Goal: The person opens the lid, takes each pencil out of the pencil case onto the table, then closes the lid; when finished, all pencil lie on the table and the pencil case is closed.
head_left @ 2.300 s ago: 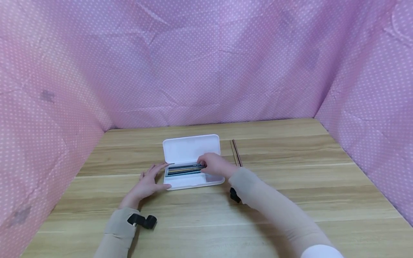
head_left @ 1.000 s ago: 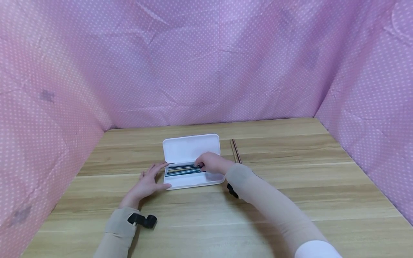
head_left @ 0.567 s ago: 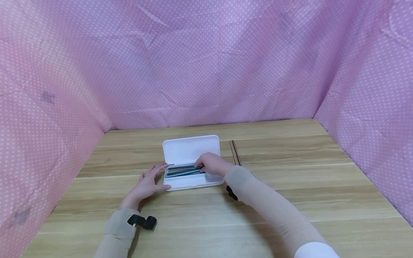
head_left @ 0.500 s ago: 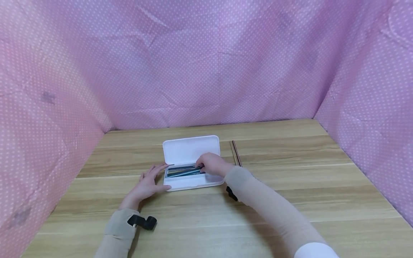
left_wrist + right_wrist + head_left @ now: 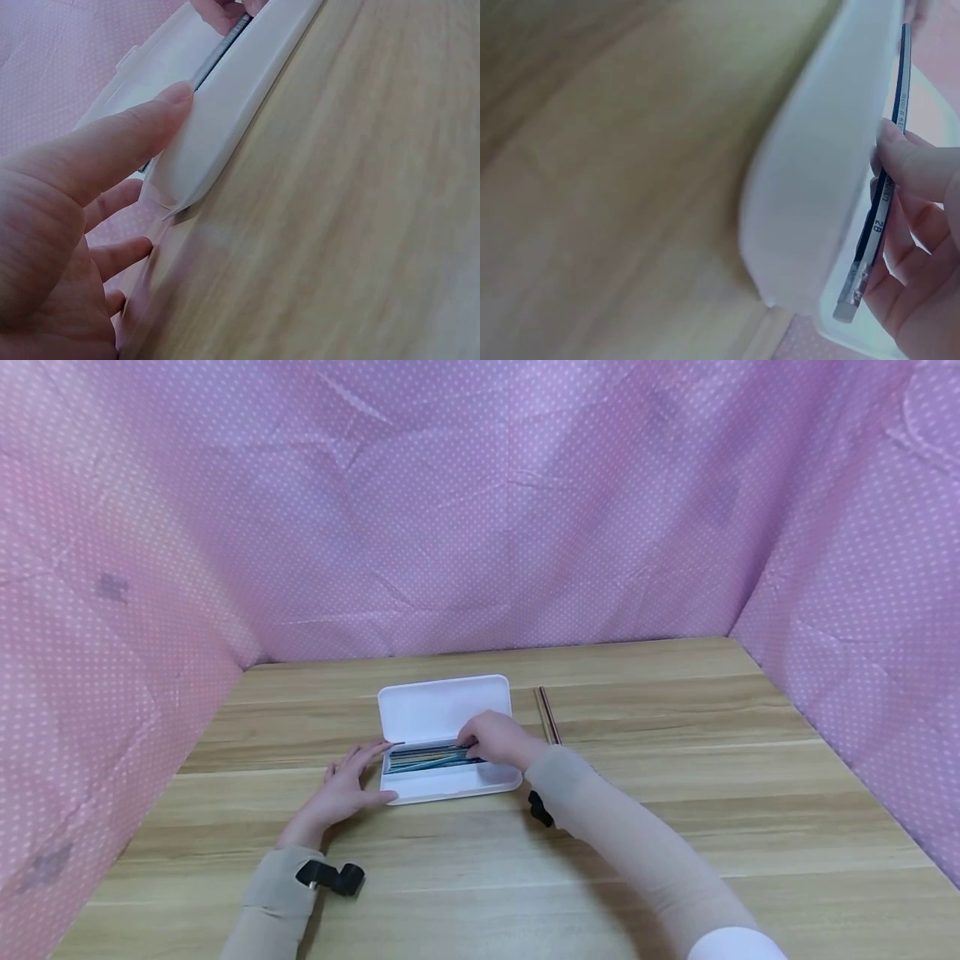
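A white pencil case (image 5: pixel 442 710) lies open on the wooden table, its lid tipped back. Several pencils (image 5: pixel 420 760) lie lengthwise in its back compartment. My right hand (image 5: pixel 498 739) reaches into the right part of the case. In the right wrist view its thumb and fingers pinch a dark 2B pencil (image 5: pixel 878 225) with an eraser end. At the left end of the case, my left hand (image 5: pixel 341 789) steadies it with thumb and fingers spread. Its thumb (image 5: pixel 142 124) touches the rim in the left wrist view, the other fingers extended behind. My right hand hides some pencil ends.
Beyond my right wrist, two thin rods, one reddish brown (image 5: pixel 550 714) and one pale gold (image 5: pixel 542 714), lie on the table (image 5: pixel 675 760), partly covered by the sleeve. Pink dotted cloth (image 5: pixel 480 527) hangs around the back and sides.
My right hand has shifted slightly inside the case, first leftward, then back right. The pencils under it lie a little differently. My left hand stays in place.
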